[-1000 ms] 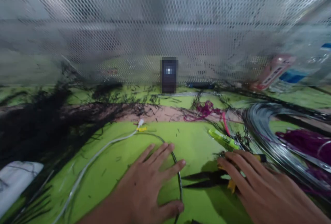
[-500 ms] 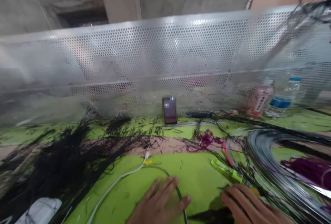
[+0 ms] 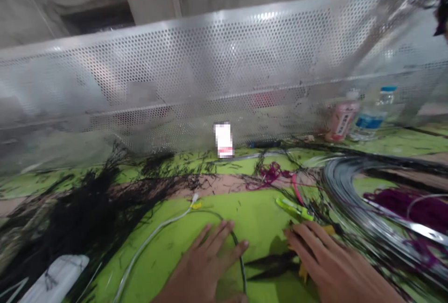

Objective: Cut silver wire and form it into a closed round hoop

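My left hand [image 3: 208,256] lies low on the green mat [image 3: 259,212], palm down with fingers apart, and holds nothing. A thin dark grey cable [image 3: 242,265] runs beside its thumb and fingertips. My right hand [image 3: 325,256] is closed over a pair of pliers [image 3: 271,265] with long dark jaws and yellow handles. The jaws stick out to the left, a little apart, toward my left hand. My fingers cover much of the handles, and my right thumb is hidden. Just beyond my right fingertips is a bright yellow-green tool [image 3: 294,208].
A white cable [image 3: 150,243] curves at left beside a heap of black strands [image 3: 73,210]. To the right lie a coil of grey wire [image 3: 338,186] and purple cord [image 3: 409,207]. A phone [image 3: 224,140] and two bottles [image 3: 369,119] stand before a perforated metal panel [image 3: 196,70].
The phone's screen has turned from dark to bright. The view has shifted, so most things sit higher and further left. More of the pliers shows beside my right hand.
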Motion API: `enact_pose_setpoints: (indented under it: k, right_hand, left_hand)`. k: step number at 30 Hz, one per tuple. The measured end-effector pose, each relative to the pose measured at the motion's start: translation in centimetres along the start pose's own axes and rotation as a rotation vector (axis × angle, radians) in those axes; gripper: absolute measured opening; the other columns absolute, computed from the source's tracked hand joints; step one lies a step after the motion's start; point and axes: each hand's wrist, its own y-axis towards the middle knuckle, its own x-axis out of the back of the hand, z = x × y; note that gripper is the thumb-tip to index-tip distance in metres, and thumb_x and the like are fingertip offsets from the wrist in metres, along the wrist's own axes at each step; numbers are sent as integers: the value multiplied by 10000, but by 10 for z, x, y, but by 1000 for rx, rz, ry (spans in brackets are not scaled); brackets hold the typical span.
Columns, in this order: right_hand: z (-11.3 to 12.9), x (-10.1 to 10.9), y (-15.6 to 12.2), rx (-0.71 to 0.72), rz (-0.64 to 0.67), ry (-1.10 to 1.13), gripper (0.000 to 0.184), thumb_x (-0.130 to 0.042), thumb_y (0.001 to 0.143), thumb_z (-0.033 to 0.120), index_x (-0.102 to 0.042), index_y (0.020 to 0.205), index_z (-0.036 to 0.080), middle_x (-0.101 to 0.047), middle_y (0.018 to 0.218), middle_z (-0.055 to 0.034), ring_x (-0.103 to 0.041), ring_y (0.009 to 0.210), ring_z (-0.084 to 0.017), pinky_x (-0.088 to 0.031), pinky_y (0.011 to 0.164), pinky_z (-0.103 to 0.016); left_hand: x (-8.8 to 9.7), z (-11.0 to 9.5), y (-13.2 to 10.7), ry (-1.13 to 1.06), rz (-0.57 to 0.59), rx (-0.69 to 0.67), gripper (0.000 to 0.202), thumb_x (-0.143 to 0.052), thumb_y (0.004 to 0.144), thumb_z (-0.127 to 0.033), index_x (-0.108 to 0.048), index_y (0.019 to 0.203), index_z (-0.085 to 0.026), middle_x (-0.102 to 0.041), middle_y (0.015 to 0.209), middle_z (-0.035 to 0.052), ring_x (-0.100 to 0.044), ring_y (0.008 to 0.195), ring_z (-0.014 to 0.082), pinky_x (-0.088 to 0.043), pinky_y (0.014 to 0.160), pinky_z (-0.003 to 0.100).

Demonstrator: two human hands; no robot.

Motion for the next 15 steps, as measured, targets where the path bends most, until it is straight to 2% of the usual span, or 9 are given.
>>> enact_pose_setpoints:
  k: [2,4,8,11,13,15]
  right_hand:
    - [1,9,2,25,85,1,593,-461,607,19,-629,1165,130,-726,1121,-115,-652,1072,-306,-613,701,-407]
    - [1,17,3,46,164,-21,589,-465,618,15,-626,1178,103,-722,1120,-137,-653,1072,-315,-623,695,-408]
    - [-1,29,5,64,311,-65,541,-471,700,25,-593,1225,73,-704,1143,-175,-649,1074,-332,-620,640,-391]
    - [-2,32,2,83,382,-58,497,-463,754,58,-571,1239,70,-678,1176,-192,-627,1105,-360,-620,703,-447]
    - [-3,32,-2,64,439,-47,525,-450,764,70,-550,1280,81,-663,1182,-181,-614,1118,-366,-605,727,-467]
    - [-4,30,-6,27,459,-32,589,-434,741,64,-537,1320,101,-650,1182,-163,-612,1105,-354,-584,690,-432]
  left_hand:
    - [10,-10,-1,-52,30,86,767,-495,937,-677,-179,1588,-425,-123,1680,71,-193,1533,349,-244,1219,627]
    - [14,-16,0,-68,45,99,742,-458,945,-690,-194,1586,-426,-109,1686,62,-169,1545,329,-214,1230,629]
    - [8,-14,3,-40,46,77,753,-439,950,-694,-163,1595,-421,-86,1691,56,-159,1553,318,-191,1240,628]
    - [3,-13,3,-15,6,52,779,-449,945,-695,-134,1601,-418,-96,1693,40,-175,1553,309,-224,1244,600]
    - [2,-13,3,3,-14,37,785,-455,944,-695,-144,1604,-406,-118,1691,38,-189,1552,296,-254,1245,573]
    - [2,-14,4,25,-31,33,782,-451,942,-701,-168,1604,-396,-147,1687,47,-203,1549,289,-279,1237,568]
